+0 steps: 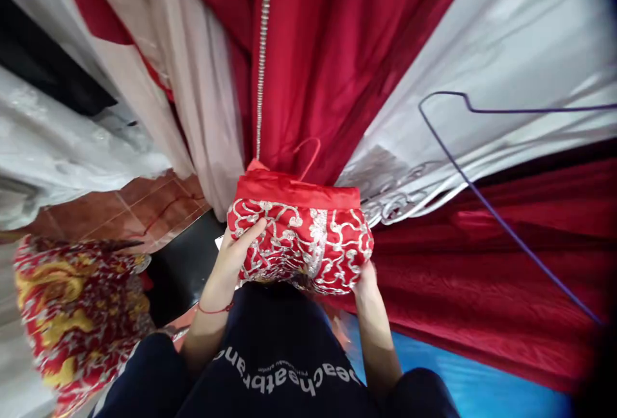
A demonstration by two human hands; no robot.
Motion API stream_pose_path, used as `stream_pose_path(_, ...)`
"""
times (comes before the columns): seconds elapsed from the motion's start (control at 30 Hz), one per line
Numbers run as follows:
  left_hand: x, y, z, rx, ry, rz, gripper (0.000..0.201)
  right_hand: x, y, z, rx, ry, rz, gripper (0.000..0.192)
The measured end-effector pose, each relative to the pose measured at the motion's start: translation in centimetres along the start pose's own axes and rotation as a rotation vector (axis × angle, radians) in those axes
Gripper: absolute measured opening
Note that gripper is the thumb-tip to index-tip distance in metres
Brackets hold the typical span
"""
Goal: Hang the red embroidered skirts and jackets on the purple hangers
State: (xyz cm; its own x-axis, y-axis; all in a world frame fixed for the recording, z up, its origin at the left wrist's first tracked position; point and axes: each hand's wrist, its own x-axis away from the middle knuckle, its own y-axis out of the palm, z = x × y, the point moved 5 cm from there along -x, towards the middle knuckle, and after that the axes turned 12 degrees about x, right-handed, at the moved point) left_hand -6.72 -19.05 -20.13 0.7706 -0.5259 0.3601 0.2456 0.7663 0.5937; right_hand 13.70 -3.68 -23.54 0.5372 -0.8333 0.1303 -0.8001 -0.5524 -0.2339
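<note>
I hold a folded red garment [301, 238] with silver swirl embroidery in front of my chest. My left hand [236, 252] grips its left edge, thumb lying across the embroidery. My right hand [365, 278] grips its lower right edge, mostly hidden under the cloth. A plain red satin band runs along the garment's top, and a thin red hanger hook [308, 154] rises behind it.
Red [332, 51], beige [193, 83] and white [506, 51] gowns hang close ahead. A purple wire hanger [482, 193] juts in from the right. A red and yellow patterned cloth [77, 321] lies at lower left over brown floor tiles [130, 209]. A blue surface [457, 379] shows below right.
</note>
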Motion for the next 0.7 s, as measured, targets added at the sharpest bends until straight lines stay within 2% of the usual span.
stream_pose_path(0.07,-0.3,1.4,-1.4,-0.042,0.035,-0.054,0.05,0.2,-1.4,-1.4,0.079,-0.048,0.07,0.042)
stream_pose_path(0.17,-0.6,2.9,-2.4,-0.126,0.089,-0.148,0.044,1.3,-2.3,-2.6,0.184,-0.136,0.219,0.021)
stream_pose_path(0.27,-1.0,3.3,-2.4,-0.204,0.077,-0.257,0.037,2.7,-1.5,-2.6,0.272,-0.224,0.338,0.015)
stream_pose_path(0.4,-2.2,1.6,-0.2,-0.283,0.124,-0.295,0.035,4.3,0.9,-2.8,0.408,-0.29,0.472,0.017)
stream_pose_path(0.47,-2.8,0.7,1.3,-0.35,0.16,-0.324,0.035,4.8,2.2,-3.2,0.413,-0.295,0.567,0.022)
stream_pose_path(0.57,-3.0,0.3,3.2,-0.472,0.234,-0.454,0.033,5.5,4.0,-3.9,0.401,-0.238,0.724,0.035)
stream_pose_path(0.7,-2.3,1.7,3.6,-0.519,0.308,-0.607,0.028,7.6,6.9,-6.7,0.578,-0.187,0.944,0.086)
